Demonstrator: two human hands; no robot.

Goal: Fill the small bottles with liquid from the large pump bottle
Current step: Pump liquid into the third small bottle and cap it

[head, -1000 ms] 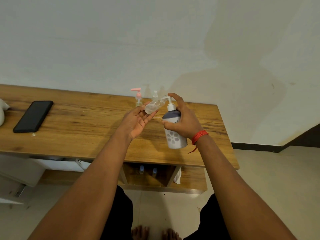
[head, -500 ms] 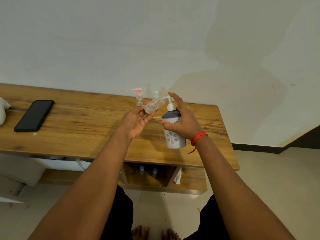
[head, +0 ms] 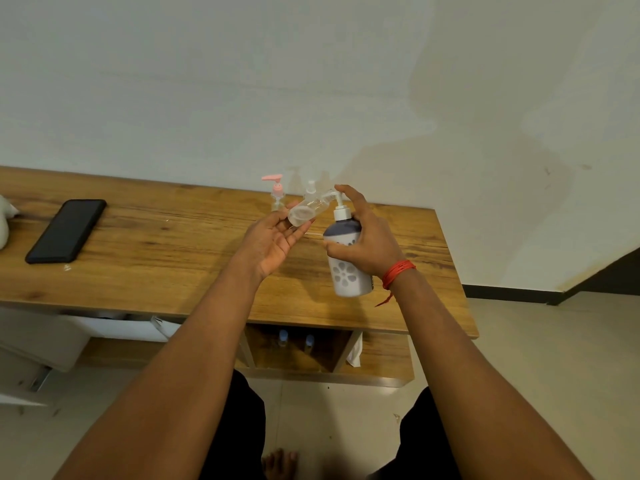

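Observation:
My right hand [head: 370,237] grips the large white pump bottle [head: 348,268], which has a dark shoulder and a flower print, and holds it above the wooden table [head: 156,254]; the forefinger rests on the pump head. My left hand [head: 273,240] holds a small clear bottle [head: 306,211] tilted, its mouth against the pump spout. A small clear bottle with a pink pump [head: 277,192] stands on the table behind my left hand. Another small clear bottle with a white cap [head: 310,188] shows just behind the held one.
A black phone [head: 65,230] lies on the table's left part. A white object [head: 5,220] sits at the far left edge. Two blue-capped bottles [head: 294,339] stand on the shelf under the table. A wall rises right behind the table.
Both hands and both held bottles stay almost in place; the view has shifted slightly. The forefinger stays on the pump head.

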